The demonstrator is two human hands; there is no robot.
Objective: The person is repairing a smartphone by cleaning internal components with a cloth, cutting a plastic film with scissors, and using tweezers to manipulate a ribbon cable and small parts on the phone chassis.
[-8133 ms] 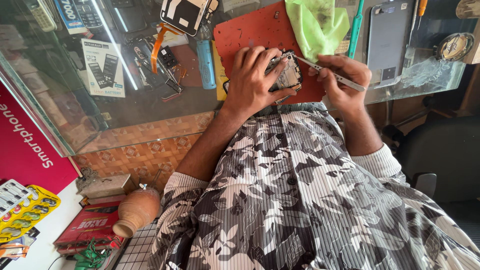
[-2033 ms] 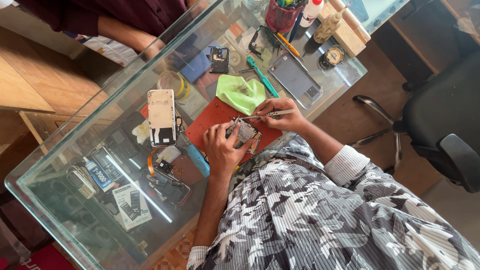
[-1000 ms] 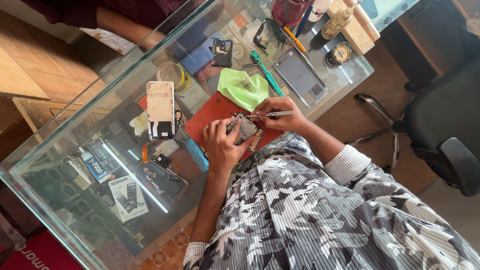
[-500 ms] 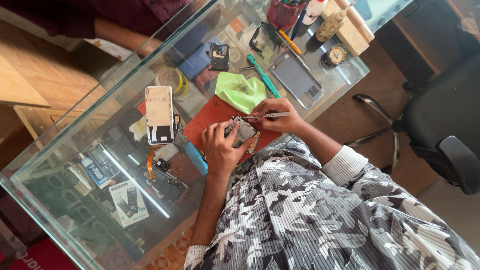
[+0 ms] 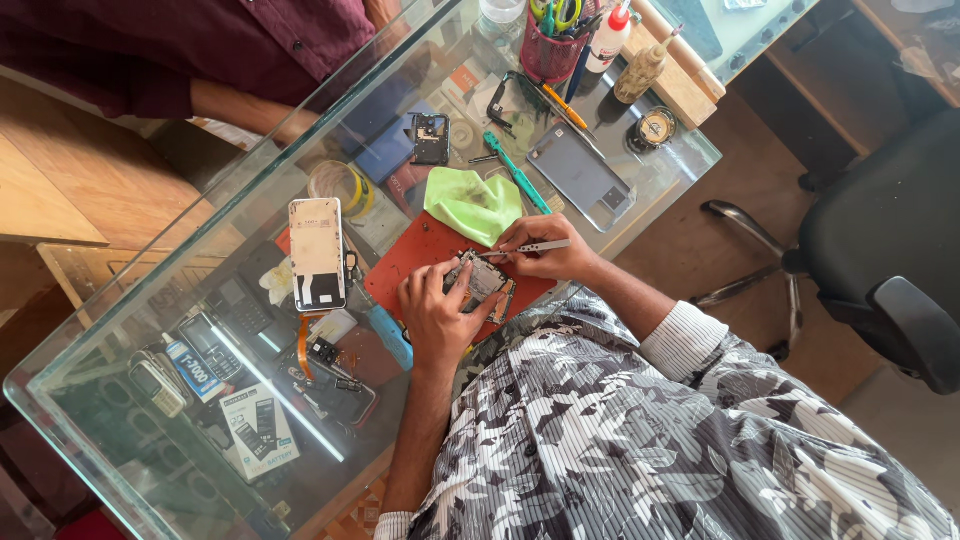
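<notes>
Gripping an opened grey phone body (image 5: 478, 281) against the red rectangular work mat (image 5: 415, 255), the left hand (image 5: 437, 315) is closing its fingers around the device's lower edge. The right hand (image 5: 545, 255) is pinching a slim pair of silver tweezers (image 5: 522, 247) between thumb and fingers, the tip touching the phone's top end. A crumpled green cloth (image 5: 472, 203) is lying just beyond the mat on the glass counter (image 5: 170, 290), with one teal-handled screwdriver (image 5: 517, 172) beside it and one grey phone back cover (image 5: 582, 177) further right. One white phone panel (image 5: 317, 252) is resting left of the mat, a roll of yellow tape (image 5: 340, 185) near it. A red mesh pen cup (image 5: 548, 55) is standing at the far edge. Another person's maroon sleeve (image 5: 150, 50) is leaning on the counter's far side.
</notes>
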